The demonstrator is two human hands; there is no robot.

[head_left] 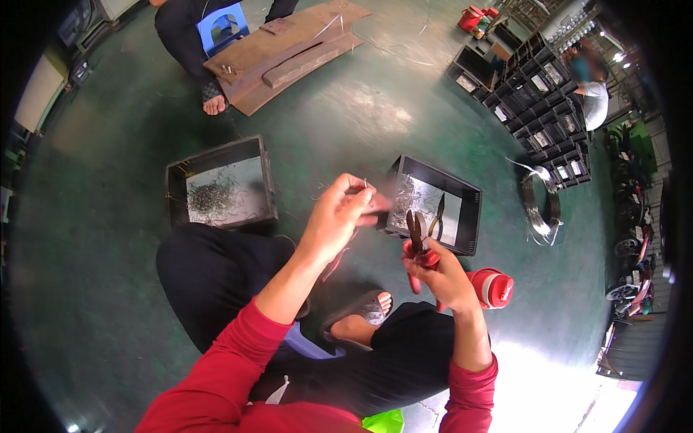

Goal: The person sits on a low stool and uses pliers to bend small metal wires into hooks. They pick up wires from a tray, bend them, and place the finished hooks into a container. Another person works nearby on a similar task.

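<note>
My left hand (pixel 333 220) is closed, thumb and forefinger pinched on a short thin piece of metal wire (pixel 366 183); its other fingers are partly blurred. In my right hand (pixel 449 280) is a pair of pliers (pixel 416 232) with red handles, its dark jaws pointing up and apart from the left hand. Just beyond them a black crate (pixel 472 225) with a pale lining holds small wire pieces (pixel 408 196) and a second pair of pliers (pixel 440 213) with partly yellow handles. Left of my left hand, another black crate (pixel 268 180) holds a heap of wire pieces (pixel 211 196).
A red jug (pixel 492 287) stands beside my right wrist. Farther right lie a wire coil (pixel 531 209) and stacked black crates (pixel 538 101). Ahead are a low brown bench (pixel 289 47) and a person's leg (pixel 180 40) by a blue stool (pixel 222 27). Another person (pixel 595 101) is behind the crates.
</note>
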